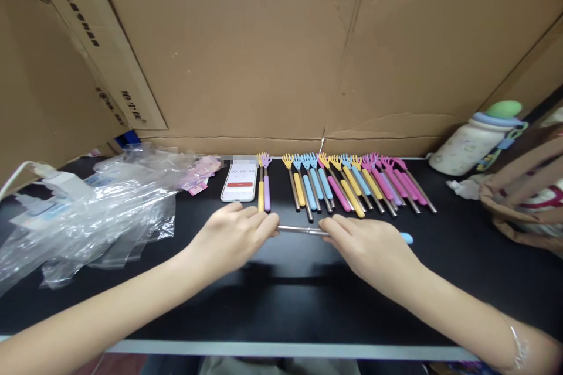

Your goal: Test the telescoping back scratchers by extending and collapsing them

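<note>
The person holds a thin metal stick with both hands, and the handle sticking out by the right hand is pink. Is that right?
Not quite. The left hand and the right hand do hold the metal stick, but the handle sticking out by the right hand is blue, not pink. The head view shows it.

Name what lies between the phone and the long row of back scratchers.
Two scratchers, one yellow-handled, one purple-handled, side by side, in the head view.

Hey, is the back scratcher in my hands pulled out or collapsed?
Pulled out: its bare metal rod stretches between left hand and right hand, blue handle tip beyond it.
</note>
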Tool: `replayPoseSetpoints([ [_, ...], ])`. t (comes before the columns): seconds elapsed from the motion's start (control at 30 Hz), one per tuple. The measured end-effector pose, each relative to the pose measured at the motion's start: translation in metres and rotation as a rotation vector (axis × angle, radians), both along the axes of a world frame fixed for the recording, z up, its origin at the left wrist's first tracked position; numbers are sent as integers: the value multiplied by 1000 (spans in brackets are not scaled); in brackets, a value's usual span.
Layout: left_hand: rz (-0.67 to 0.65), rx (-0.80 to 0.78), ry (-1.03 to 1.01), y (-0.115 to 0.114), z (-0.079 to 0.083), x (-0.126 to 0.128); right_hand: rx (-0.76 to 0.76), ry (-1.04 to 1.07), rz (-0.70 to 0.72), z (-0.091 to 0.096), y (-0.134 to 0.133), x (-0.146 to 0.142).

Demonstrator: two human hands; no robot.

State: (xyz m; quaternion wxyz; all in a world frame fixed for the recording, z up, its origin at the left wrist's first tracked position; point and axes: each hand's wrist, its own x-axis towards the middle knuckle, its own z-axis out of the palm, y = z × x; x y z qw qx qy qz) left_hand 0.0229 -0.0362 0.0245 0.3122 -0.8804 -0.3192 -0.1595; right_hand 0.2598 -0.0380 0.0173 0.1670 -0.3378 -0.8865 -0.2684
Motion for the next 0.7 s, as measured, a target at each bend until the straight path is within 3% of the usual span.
replayPoseSetpoints([
  [0.23, -35, -44, -84, -23, -6, 19, 18, -3, 41, -1, -19, -17],
  [0.37, -65, -22, -84, -18, -2, 7, 41, -22, 78, 4, -12, -3],
  [0.5, 48, 97, -5, 7, 3, -45, 142, -64, -52, 8, 17, 62],
  [0.63, 206, 220, 105, 24, 3, -116, 121, -171, -236, 9, 42, 148],
  [0.7, 276, 207, 125, 26, 1, -140, 110, -129, -281, 11, 47, 177],
])
